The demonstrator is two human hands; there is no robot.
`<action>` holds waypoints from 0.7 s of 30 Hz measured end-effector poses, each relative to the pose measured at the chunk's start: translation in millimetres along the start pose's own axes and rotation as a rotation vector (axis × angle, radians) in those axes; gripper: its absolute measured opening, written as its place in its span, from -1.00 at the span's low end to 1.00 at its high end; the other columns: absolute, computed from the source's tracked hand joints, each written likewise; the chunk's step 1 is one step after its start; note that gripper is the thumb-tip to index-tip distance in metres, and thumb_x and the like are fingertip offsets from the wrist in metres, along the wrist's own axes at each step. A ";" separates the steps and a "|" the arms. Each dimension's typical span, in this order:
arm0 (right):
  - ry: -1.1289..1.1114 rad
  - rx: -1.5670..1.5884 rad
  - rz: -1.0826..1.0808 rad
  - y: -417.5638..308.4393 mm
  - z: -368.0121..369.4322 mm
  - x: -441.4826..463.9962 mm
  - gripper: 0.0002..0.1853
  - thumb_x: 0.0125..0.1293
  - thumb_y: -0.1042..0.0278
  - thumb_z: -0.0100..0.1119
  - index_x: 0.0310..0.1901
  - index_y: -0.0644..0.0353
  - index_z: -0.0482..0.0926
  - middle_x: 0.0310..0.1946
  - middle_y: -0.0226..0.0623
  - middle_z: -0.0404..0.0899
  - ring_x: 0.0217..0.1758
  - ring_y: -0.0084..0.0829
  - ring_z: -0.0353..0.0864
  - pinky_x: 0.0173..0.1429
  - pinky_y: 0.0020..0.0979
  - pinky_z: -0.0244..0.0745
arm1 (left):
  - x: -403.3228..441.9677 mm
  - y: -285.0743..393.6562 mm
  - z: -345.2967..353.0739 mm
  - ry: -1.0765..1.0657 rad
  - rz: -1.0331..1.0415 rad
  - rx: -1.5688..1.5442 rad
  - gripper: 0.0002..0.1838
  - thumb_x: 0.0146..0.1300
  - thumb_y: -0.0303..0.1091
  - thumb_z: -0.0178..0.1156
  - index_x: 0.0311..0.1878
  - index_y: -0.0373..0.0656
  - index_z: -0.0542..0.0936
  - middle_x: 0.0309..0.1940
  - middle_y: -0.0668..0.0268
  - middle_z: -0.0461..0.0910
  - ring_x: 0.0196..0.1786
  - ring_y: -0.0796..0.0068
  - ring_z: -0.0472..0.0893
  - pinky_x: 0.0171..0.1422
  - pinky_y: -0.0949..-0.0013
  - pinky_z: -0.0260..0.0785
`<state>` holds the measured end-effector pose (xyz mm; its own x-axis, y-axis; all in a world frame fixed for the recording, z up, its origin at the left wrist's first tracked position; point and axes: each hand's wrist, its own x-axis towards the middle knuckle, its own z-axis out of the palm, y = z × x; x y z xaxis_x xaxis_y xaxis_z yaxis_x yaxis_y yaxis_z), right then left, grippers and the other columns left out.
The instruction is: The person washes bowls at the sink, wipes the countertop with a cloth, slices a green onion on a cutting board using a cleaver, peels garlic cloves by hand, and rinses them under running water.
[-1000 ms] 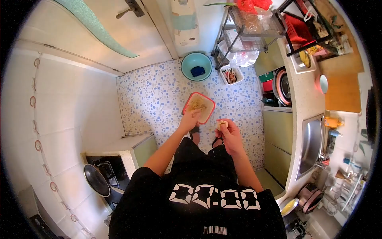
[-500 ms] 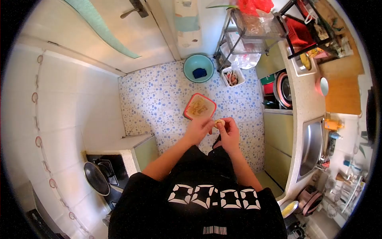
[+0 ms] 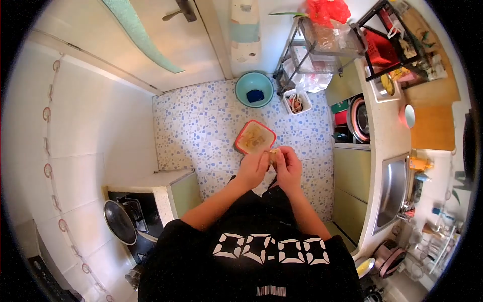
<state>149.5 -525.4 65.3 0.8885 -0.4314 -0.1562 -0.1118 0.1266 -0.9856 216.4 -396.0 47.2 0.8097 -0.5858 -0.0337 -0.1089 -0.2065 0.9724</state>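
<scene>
Between my two hands is a small pale, yellowish piece (image 3: pixel 273 155), too small to name. My right hand (image 3: pixel 289 168) has its fingers and thumb closed round it. The fingertips of my left hand (image 3: pixel 253 168) are pressed together at the piece's left side; what they pinch, if anything, is hidden. Just beyond my hands, a red-rimmed container (image 3: pixel 239 138) holds a heap of yellowish-brown bits. My left hand lies close to its near edge.
A teal basin (image 3: pixel 254 83) with a dark blue cloth and a white basket (image 3: pixel 298 102) stand on the floor near a wire rack (image 3: pixel 322 53). To the right runs a counter with a sink (image 3: pixel 392 194); at left, a pan (image 3: pixel 120 222) sits on a stove.
My left hand has come from inside the red-rimmed container back to my right hand, and the two now meet at the small piece. The view has shifted slightly.
</scene>
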 end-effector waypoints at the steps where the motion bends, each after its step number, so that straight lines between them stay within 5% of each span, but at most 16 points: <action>1: -0.020 0.003 0.033 -3.0 0.5 0.5 -0.81 0.63 0.27 0.05 0.02 0.23 0.51 -0.37 -0.49 0.54 -0.46 -0.71 0.40 -0.38 -0.60 0.29 | 1.4 11.7 -9.0 -0.030 -0.127 -0.130 -0.69 0.53 -0.23 -0.02 0.11 -0.23 0.52 -0.36 0.23 0.61 -0.41 0.32 0.59 -0.33 0.29 0.41; 7: -0.024 0.298 0.161 -14.8 0.4 6.9 -0.77 0.56 0.38 0.11 0.16 0.21 0.44 -0.31 -0.35 0.60 -0.40 -0.51 0.57 -0.35 -0.48 0.43 | 10.6 18.1 -19.8 -0.054 -0.426 -0.748 -0.65 0.50 -0.31 -0.09 0.22 -0.18 0.52 -0.33 0.35 0.59 -0.46 0.60 0.45 -0.38 0.51 0.31; 11: -0.030 0.430 0.128 -25.1 -0.7 7.7 -0.80 0.49 0.43 0.13 0.07 0.17 0.43 -0.31 -0.32 0.59 -0.40 -0.44 0.59 -0.35 -0.47 0.44 | 12.0 34.0 -33.5 -0.067 -0.460 -1.031 -0.54 0.49 -0.21 -0.13 0.32 -0.10 0.54 -0.35 0.29 0.59 -0.64 0.68 0.19 -0.53 0.52 0.15; 16: -0.072 0.616 0.157 -21.5 -16.9 9.4 -0.83 0.37 0.43 0.26 -0.10 0.11 0.45 -0.30 -0.35 0.59 -0.35 -0.48 0.59 -0.32 -0.52 0.44 | 15.9 35.4 -38.2 -0.028 -0.504 -1.150 -0.50 0.50 -0.12 -0.15 0.32 -0.13 0.55 -0.26 0.21 0.65 -0.64 0.68 0.19 -0.53 0.52 0.14; 21: -0.059 -0.171 -0.029 -15.2 -19.7 3.7 -0.72 0.21 0.45 0.45 -0.07 0.14 0.60 -0.38 -0.42 0.57 -0.38 -0.52 0.55 -0.29 -0.47 0.49 | 21.6 35.3 -38.0 -0.055 -0.505 -1.323 -0.46 0.53 -0.05 -0.21 0.30 -0.16 0.55 -0.09 0.16 0.65 -0.53 0.61 0.32 -0.34 0.46 0.30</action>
<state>145.8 -546.5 78.4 0.9166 -0.3786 -0.1284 -0.1552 -0.0411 -0.9870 251.9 -386.2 89.6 0.5723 -0.7064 -0.4164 0.8182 0.4577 0.3480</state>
